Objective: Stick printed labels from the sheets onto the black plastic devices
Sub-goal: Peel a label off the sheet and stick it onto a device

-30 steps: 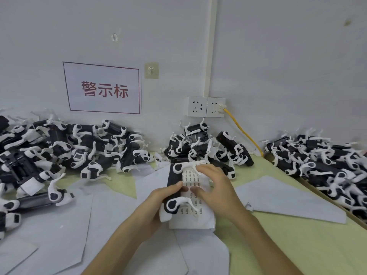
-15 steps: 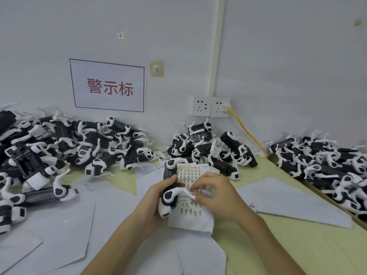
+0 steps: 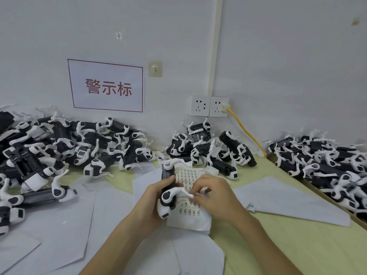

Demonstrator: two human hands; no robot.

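Note:
My left hand [image 3: 152, 203] grips a black plastic device with white parts [image 3: 167, 187], held upright at the table's middle. Beside it lies a label sheet [image 3: 188, 177] printed with rows of small labels, partly under my hands. My right hand [image 3: 212, 197] rests over the sheet, its thumb and fingers pinched at the sheet's surface next to the device's white lever. I cannot tell whether a label is lifted between the fingertips.
Heaps of black-and-white devices lie at the left [image 3: 59, 147], at the back centre [image 3: 208, 149] and in a tray on the right [image 3: 327, 165]. White backing sheets [image 3: 59, 225] cover the green table [image 3: 297, 245]. A yellow cable [image 3: 246, 132] runs from the wall socket.
The device has turned more upright in my left hand. My right hand slid down the label sheet, from its upper part to beside the white lever.

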